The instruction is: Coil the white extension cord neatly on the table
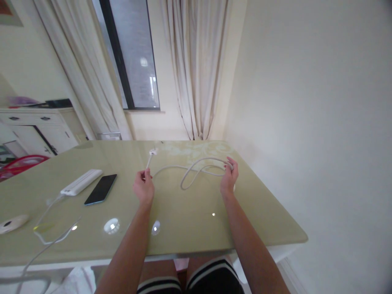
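A white cable (185, 179) runs in loose loops above the glossy table (190, 220), between my two hands. My left hand (144, 187) pinches it close to one end, where a short stretch sticks up and away toward a small white plug (153, 151). On the other side, my right hand (229, 175) is closed around the gathered loops, with the fingers curled over them. A bit of something white shows beside the right palm, too little of it to name.
To the left lie a black-screened phone (101, 189) and a white power strip (82, 182) with its cord trailing to the front edge. A white oval device (14, 223) sits at far left. A wall (306, 122) borders the table's right side; curtains (196, 69) hang behind.
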{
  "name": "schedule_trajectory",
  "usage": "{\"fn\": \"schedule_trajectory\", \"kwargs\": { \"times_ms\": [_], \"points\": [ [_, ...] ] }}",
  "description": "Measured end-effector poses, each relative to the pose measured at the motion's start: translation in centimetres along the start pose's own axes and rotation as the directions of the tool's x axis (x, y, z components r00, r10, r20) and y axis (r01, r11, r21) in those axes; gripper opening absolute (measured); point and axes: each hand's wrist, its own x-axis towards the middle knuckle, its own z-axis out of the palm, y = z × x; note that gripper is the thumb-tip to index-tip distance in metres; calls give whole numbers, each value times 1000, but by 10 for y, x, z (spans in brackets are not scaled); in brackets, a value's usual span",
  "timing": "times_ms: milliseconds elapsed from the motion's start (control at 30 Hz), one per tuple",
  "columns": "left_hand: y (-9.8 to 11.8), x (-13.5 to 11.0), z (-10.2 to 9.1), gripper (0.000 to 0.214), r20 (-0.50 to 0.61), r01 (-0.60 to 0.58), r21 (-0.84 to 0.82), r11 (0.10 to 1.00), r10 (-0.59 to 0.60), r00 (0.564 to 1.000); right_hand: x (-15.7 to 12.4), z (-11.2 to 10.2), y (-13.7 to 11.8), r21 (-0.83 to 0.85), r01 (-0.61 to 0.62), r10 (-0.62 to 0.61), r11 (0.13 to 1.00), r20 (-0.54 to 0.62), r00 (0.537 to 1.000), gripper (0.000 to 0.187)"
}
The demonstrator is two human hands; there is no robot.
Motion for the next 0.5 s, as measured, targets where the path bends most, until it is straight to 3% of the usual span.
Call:
{"fn": "schedule_trajectory", "kwargs": {
  "times_ms": [67, 133, 167, 233, 267, 300, 333, 400, 467, 500],
  "points": [
    [4, -3, -1, 38, -11, -7, -57, 998, 6, 1000, 3, -8, -1, -212, 57, -19, 976, 176, 984, 41],
    [7, -7, -1, 37, 5, -8, -110, 994, 8, 1000, 8, -21, -2, -404, 119, 73, 907, 429, 900, 43],
    [7, -9, -1, 36, 11, -5, -125, 992, 7, 1000, 13, -31, -2, -461, 158, 144, 873, 554, 820, 52],
    [8, -10, -5, 37, 5, -6, -136, 991, 6, 1000, 26, -55, -4, -469, 214, 263, 857, 754, 601, 86],
    [9, -9, -7, 37, -2, -14, -138, 990, 14, 1000, 34, -67, -4, -440, 210, 293, 873, 819, 494, 98],
    [10, -8, -11, 37, 0, -28, -150, 988, 28, 1000, 43, -78, -4, -418, 181, 314, 890, 851, 421, 100],
    [13, -5, -14, 37, 16, -40, -180, 983, 44, 999, 52, -86, -3, -441, 154, 347, 884, 841, 415, 92],
    [25, 2, -21, 38, 84, -40, -306, 951, 69, 994, 68, -91, 1, -604, 156, 440, 782, 712, 547, 66],
    [47, 11, -28, 38, 196, 16, -474, 881, 87, 977, 79, -83, 7, -777, 170, 489, 606, 533, 690, 58],
    [61, 17, -31, 37, 253, 67, -550, 833, 90, 963, 82, -75, 11, -829, 176, 501, 532, 475, 723, 58]
  ]
}}
